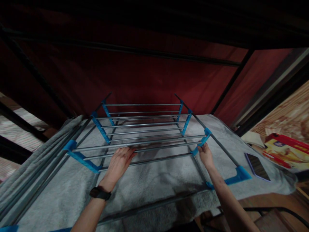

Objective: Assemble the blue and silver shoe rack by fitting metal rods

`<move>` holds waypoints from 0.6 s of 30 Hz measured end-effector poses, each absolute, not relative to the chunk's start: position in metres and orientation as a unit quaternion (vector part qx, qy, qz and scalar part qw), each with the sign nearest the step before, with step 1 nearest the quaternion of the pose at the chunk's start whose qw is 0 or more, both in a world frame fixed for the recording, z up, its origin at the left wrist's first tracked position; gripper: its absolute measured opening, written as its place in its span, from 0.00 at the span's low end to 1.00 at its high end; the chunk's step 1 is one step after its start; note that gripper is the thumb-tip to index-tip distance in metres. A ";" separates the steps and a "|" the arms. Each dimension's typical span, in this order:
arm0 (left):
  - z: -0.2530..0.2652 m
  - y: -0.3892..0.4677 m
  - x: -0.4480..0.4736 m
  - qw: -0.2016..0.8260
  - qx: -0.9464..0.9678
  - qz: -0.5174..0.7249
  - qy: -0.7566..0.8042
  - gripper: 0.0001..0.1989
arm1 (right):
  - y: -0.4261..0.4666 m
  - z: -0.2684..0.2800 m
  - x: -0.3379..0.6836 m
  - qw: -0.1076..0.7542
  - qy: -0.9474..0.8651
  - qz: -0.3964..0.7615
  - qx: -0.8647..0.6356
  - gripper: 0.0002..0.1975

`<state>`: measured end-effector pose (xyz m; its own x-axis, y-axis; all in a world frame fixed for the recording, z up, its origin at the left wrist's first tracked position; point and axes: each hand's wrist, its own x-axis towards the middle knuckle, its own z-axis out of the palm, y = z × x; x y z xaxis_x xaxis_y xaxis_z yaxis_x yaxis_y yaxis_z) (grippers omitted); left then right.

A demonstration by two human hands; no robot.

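A rack of thin grey metal tubes joined by blue plastic brackets lies on a grey blanket (156, 180). My left hand (120, 159), with a black watch (100, 193) on its wrist, is closed over a middle tube (159, 149) of the nearer shelf. My right hand (205, 153) pinches the right blue bracket (196, 149) of that shelf, near the tube ends. On the left, a matching blue bracket (83, 159) holds the other ends of the tubes. Another blue bracket (241, 175) sits at the near right end of a side pole (224, 149).
Loose long tubes (48, 174) lie along the blanket's left side. To the right are a phone (257, 167) and a red and yellow box (287, 149). A dark red curtain (149, 74) hangs behind, framed by black metal bars (130, 50). A chair (272, 212) stands at lower right.
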<state>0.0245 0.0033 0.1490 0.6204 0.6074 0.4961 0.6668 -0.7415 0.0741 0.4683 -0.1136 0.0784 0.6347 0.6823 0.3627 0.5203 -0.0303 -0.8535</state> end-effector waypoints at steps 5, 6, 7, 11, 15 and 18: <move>0.150 0.005 0.030 0.062 -0.905 -0.234 -0.349 0.20 | -0.115 0.074 0.483 0.543 -0.401 0.096 -0.731 0.12; 0.149 0.005 0.031 0.064 -0.906 -0.230 -0.350 0.20 | -0.115 0.074 0.484 0.543 -0.401 0.094 -0.732 0.11; 0.147 0.005 0.032 0.064 -0.906 -0.226 -0.353 0.20 | -0.115 0.074 0.485 0.543 -0.401 0.092 -0.732 0.11; 0.144 0.005 0.033 0.062 -0.905 -0.220 -0.358 0.20 | -0.115 0.073 0.482 0.547 -0.403 0.089 -0.729 0.11; 0.147 0.003 0.031 0.061 -0.901 -0.230 -0.362 0.20 | -0.117 0.073 0.475 0.545 -0.405 0.077 -0.730 0.11; 0.149 0.003 0.031 0.061 -0.898 -0.235 -0.366 0.20 | -0.117 0.074 0.470 0.541 -0.403 0.069 -0.735 0.11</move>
